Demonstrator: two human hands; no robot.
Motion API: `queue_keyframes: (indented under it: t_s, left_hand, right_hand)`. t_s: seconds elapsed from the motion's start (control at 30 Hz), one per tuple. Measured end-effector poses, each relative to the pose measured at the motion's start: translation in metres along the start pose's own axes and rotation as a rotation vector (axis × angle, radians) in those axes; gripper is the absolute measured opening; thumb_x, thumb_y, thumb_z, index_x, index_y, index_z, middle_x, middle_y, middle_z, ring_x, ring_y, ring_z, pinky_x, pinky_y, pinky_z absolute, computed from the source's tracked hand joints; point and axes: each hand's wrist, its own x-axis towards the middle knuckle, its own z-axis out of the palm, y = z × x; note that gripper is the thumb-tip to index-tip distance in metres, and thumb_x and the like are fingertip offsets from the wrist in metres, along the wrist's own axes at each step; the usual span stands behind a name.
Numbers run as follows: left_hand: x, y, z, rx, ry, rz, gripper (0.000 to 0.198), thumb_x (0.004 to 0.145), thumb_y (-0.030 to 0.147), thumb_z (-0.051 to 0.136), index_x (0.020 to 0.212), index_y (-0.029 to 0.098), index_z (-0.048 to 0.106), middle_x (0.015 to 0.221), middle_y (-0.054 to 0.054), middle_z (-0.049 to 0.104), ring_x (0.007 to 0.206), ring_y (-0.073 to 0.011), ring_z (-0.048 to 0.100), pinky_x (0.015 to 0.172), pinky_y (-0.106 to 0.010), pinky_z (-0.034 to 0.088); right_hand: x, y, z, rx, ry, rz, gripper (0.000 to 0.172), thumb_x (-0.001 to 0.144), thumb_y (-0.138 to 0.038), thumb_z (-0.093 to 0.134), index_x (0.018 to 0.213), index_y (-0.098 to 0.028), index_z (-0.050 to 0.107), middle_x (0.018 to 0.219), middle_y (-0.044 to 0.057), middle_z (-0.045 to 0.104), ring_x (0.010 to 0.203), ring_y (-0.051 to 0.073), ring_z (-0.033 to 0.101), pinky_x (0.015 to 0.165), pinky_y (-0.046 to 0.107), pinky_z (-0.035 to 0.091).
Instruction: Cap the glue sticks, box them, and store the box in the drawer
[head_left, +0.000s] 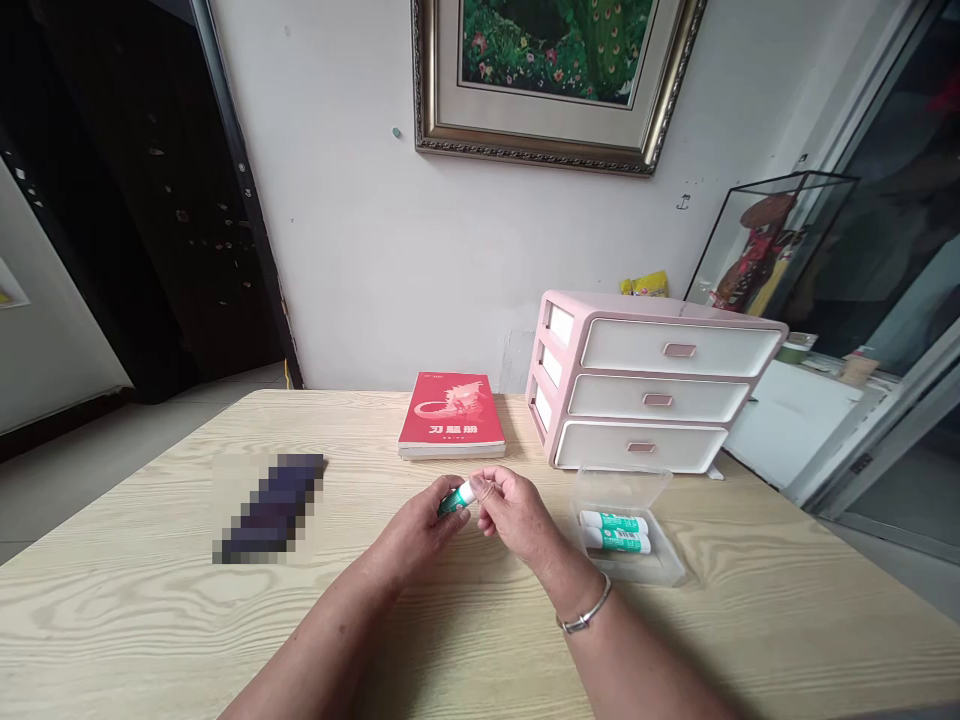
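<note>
A green-and-white glue stick (456, 498) is held above the table in front of the red book. My left hand (427, 520) wraps round its green body. The fingers of my right hand (514, 508) are closed on its white end, at the cap. Whether the cap is on or loose is hidden by the fingers. To the right of my right hand, a clear plastic box (664, 560) stands with its lid raised. Two similar glue sticks (616, 540) lie side by side in it.
A red-covered book stack (452, 415) lies near the table's back edge. Right of it stands a pink-and-white drawer unit (649, 400) with its drawers closed. A blurred dark object (274, 508) lies on the left of the wooden table (135, 600).
</note>
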Motion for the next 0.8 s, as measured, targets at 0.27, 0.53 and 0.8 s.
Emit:
queue_keyframes:
  t_s: [0.27, 0.53, 0.8]
  left_hand:
    - [-0.002, 0.004, -0.011, -0.382, 0.201, -0.176, 0.044, 0.091, 0.054, 0.041, 0.07, 0.018, 0.055, 0.057, 0.002, 0.048, 0.052, -0.0123, 0.041, 0.053, -0.026, 0.031]
    - [0.003, -0.003, -0.011, -0.631, 0.285, -0.277, 0.048, 0.087, 0.054, 0.045, 0.054, 0.019, 0.048, 0.046, 0.004, 0.041, 0.039, -0.0096, 0.034, 0.045, -0.026, 0.027]
    - [0.003, 0.004, -0.009, -0.751, 0.348, -0.194, 0.036, 0.082, 0.041, 0.047, 0.053, 0.021, 0.041, 0.045, 0.004, 0.039, 0.039, -0.0093, 0.031, 0.041, -0.024, 0.024]
  right_hand:
    - [0.001, 0.008, 0.0, 0.03, 0.077, -0.017, 0.054, 0.09, -0.063, 0.046, 0.108, -0.016, 0.063, 0.059, -0.004, 0.055, 0.047, 0.012, 0.054, 0.043, 0.022, 0.041]
    - [0.0, 0.013, 0.007, -0.062, 0.035, 0.017, 0.045, 0.09, -0.055, 0.049, 0.101, -0.015, 0.066, 0.056, -0.004, 0.053, 0.047, 0.011, 0.05, 0.044, 0.022, 0.04]
    - [-0.003, 0.014, 0.01, -0.045, 0.001, -0.136, 0.041, 0.093, -0.052, 0.05, 0.101, -0.016, 0.066, 0.062, -0.002, 0.054, 0.055, 0.012, 0.052, 0.052, 0.024, 0.044]
